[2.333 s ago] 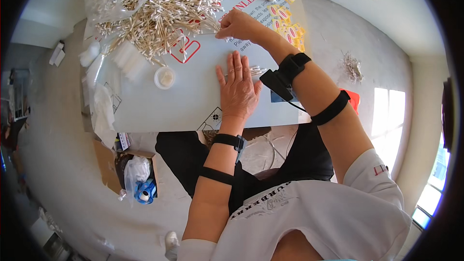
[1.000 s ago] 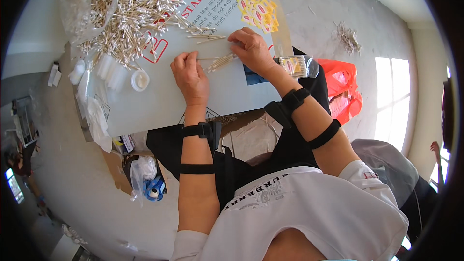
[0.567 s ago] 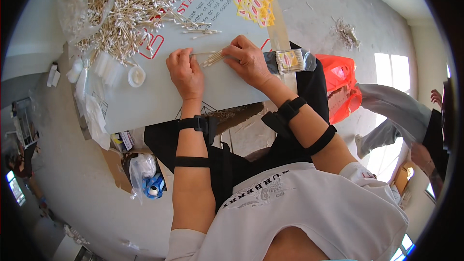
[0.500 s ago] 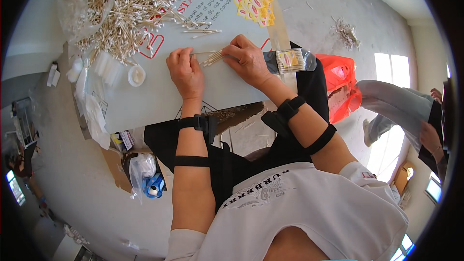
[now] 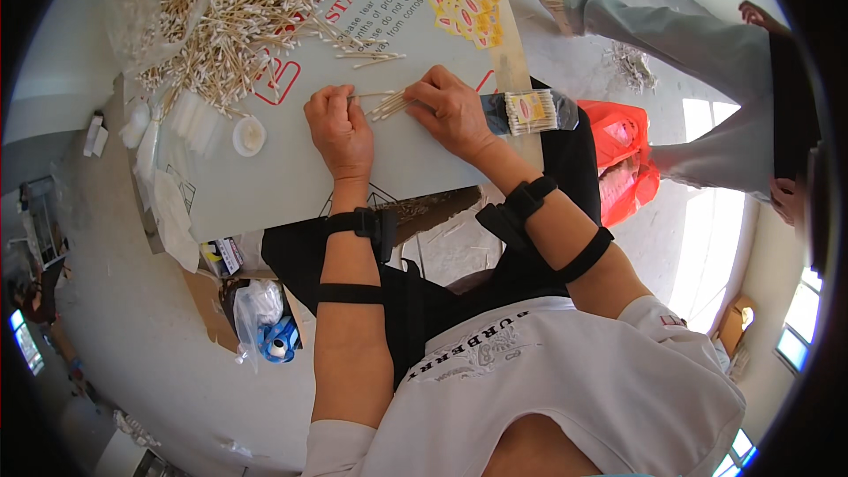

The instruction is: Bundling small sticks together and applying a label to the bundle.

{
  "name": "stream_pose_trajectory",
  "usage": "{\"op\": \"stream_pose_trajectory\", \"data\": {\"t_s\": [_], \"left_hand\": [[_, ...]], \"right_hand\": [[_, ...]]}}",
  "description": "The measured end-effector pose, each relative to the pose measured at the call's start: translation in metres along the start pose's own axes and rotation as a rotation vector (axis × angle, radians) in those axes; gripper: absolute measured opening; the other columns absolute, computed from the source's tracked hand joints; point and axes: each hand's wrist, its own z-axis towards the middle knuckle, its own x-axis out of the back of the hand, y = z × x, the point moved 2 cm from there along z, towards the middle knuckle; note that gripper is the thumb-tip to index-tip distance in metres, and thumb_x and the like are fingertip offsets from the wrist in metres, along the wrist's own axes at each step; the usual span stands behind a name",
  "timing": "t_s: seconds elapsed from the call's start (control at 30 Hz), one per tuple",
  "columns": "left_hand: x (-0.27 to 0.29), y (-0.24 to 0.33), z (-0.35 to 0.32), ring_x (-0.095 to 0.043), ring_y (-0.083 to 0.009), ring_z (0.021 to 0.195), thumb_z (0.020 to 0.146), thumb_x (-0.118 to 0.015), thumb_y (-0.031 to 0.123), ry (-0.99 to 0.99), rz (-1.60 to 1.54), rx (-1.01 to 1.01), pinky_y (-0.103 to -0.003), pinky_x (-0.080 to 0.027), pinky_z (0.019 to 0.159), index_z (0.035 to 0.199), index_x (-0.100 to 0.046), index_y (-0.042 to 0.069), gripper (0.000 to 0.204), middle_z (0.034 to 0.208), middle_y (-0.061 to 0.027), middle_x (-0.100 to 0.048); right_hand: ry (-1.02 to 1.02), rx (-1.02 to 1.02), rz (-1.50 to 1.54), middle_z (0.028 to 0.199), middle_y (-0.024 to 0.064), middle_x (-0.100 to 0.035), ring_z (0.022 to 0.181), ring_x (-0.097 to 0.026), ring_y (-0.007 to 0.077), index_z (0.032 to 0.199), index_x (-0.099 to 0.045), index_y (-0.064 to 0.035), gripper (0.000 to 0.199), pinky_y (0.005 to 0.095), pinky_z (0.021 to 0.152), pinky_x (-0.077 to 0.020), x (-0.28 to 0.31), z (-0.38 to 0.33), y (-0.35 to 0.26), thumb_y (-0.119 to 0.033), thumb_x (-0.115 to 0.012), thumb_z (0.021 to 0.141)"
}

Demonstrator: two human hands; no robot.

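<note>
My left hand rests over the table with its fingertips pinched on one end of a cotton swab. That swab lies across toward my right hand, whose curled fingers hold a small fanned bunch of cotton swabs. A few loose swabs lie just beyond. Farther left spreads a big heap of cotton swabs, partly under a clear plastic bag. To the right of my right hand, a bundle of swabs with a yellow card sits at the table's edge on dark wrapping.
Small yellow cards are scattered at the far right of the table. A round white container and clear plastic tubes stand at the left. A red bag is beside my leg. Another person walks on the right.
My hands have barely moved and keep hold of the swabs. The other person on the right has stepped farther forward, one foot now near the table's far right side.
</note>
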Motion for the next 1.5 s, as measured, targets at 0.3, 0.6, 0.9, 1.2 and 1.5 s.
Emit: {"op": "stream_pose_trajectory", "data": {"t_s": [0.3,0.6,0.9,1.2,1.5], "left_hand": [[0.007,-0.007,-0.007,-0.053,-0.0299,0.095,0.071,-0.071,0.002,0.050,-0.216,0.074,-0.040,-0.046,0.082,0.088,-0.064,0.007,0.019,0.094,-0.0062,-0.056],[0.005,0.013,-0.014,-0.052,-0.0270,0.093,0.069,-0.076,0.009,-0.062,-0.005,-0.006,-0.041,-0.039,0.081,0.080,-0.066,0.015,0.016,0.091,-0.0008,-0.055],[0.009,0.012,-0.016,-0.052,-0.0252,0.096,0.070,-0.075,0.008,-0.181,0.001,-0.066,-0.040,-0.036,0.084,0.080,-0.067,0.017,0.016,0.091,0.0016,-0.056],[0.010,-0.006,0.004,-0.052,-0.0300,0.097,0.070,-0.071,-0.003,-0.018,0.029,0.004,-0.041,-0.047,0.083,0.099,-0.065,0.009,0.032,0.100,-0.0073,-0.057],[-0.011,0.001,0.025,-0.054,-0.0279,0.088,0.070,-0.070,-0.001,-0.176,0.053,-0.059,-0.040,-0.047,0.076,0.083,-0.065,0.011,0.018,0.087,-0.0043,-0.058]], "right_hand": [[-0.027,-0.012,-0.023,0.085,0.0071,-0.056,0.078,-0.061,0.0279,0.083,-0.066,-0.0101,0.010,0.0377,0.067,-0.0501,-0.002,-0.012,-0.008,-0.009,-0.072,0.075],[-0.010,-0.025,0.002,0.081,0.0074,-0.055,0.075,-0.061,0.0278,0.083,-0.066,-0.0094,0.010,0.0373,0.065,-0.0500,-0.002,-0.022,-0.012,-0.009,-0.072,0.075],[-0.013,-0.006,0.009,0.082,0.0078,-0.056,0.075,-0.062,0.0283,0.086,-0.067,-0.0087,0.012,0.0367,0.065,-0.0503,0.000,-0.023,-0.010,-0.009,-0.072,0.075],[0.117,-0.297,0.050,0.088,0.0101,-0.057,0.082,-0.062,0.0317,0.092,-0.065,-0.0089,0.017,0.0418,0.069,-0.0508,0.008,0.004,0.011,-0.013,-0.072,0.076],[0.014,-0.196,-0.028,0.078,0.0084,-0.057,0.077,-0.061,0.0304,0.081,-0.065,-0.0092,0.004,0.0392,0.066,-0.0485,-0.003,0.012,0.011,-0.011,-0.068,0.079]]}}
